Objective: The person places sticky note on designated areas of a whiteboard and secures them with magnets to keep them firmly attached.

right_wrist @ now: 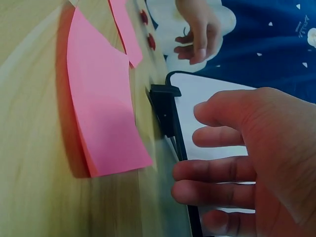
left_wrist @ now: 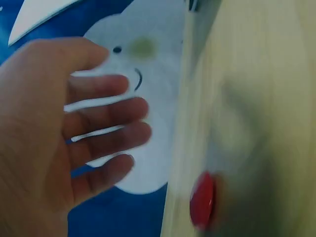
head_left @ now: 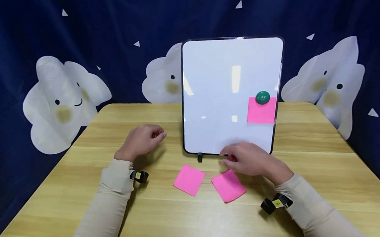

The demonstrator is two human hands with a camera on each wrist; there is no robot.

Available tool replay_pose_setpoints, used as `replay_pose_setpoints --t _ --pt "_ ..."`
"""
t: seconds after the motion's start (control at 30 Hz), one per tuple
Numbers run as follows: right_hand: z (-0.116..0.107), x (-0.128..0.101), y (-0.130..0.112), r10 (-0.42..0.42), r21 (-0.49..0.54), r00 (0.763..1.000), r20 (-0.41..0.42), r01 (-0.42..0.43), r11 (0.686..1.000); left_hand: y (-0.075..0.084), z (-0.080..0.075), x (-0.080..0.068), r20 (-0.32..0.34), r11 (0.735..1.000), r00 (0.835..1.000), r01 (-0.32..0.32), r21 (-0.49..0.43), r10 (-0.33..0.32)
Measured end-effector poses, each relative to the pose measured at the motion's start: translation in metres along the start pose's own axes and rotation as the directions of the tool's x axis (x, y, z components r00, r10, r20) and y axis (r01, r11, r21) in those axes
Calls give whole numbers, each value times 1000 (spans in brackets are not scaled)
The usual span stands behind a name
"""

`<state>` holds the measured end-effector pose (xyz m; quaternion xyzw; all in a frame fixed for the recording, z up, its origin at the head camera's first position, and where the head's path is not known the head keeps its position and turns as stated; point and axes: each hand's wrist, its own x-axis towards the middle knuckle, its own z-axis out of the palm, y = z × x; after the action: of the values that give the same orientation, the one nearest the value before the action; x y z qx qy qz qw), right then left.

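Note:
A small whiteboard (head_left: 216, 112) with a black frame stands upright on the table. A round green magnet (head_left: 262, 97) lies over the top of a pink sticky note (head_left: 258, 114) at its right side. Two more pink sticky notes, a left one (head_left: 189, 180) and a right one (head_left: 229, 185), lie on the tabletop before the board. My left hand (head_left: 142, 141) hovers left of the board, fingers loosely bent and holding nothing; a red magnet (left_wrist: 201, 201) is near it. My right hand (head_left: 247, 159), also holding nothing, is at the board's lower edge, above the right note.
The wooden table (head_left: 152, 216) reaches back to a dark blue curtain (head_left: 117, 28) with white clouds. A black stand foot (head_left: 200, 157) juts out under the board. Two red magnets show on the table in the right wrist view, one of them (right_wrist: 151, 42) nearer the board.

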<state>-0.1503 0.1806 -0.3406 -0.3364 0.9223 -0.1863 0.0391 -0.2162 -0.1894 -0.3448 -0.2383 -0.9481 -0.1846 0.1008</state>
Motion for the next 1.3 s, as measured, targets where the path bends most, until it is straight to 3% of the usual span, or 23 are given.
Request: replay_pose_setpoints --t 0.27,0.7,1.07,1.3 --pt "0 -7 2 12 -12 999 39 -12 1000 -12 -2 3 111 995 989 96 -13 -94" --pt "1 -5 1 8 -47 996 91 -4 999 -35 -16 -12 239 965 945 249 -80 -224" --pt "0 -3 -2 41 -49 988 151 -34 998 -45 -19 -21 343 946 899 315 -73 -273" --pt "0 -4 -5 78 -54 977 197 -68 996 -50 -17 -23 379 940 885 328 -97 -270"
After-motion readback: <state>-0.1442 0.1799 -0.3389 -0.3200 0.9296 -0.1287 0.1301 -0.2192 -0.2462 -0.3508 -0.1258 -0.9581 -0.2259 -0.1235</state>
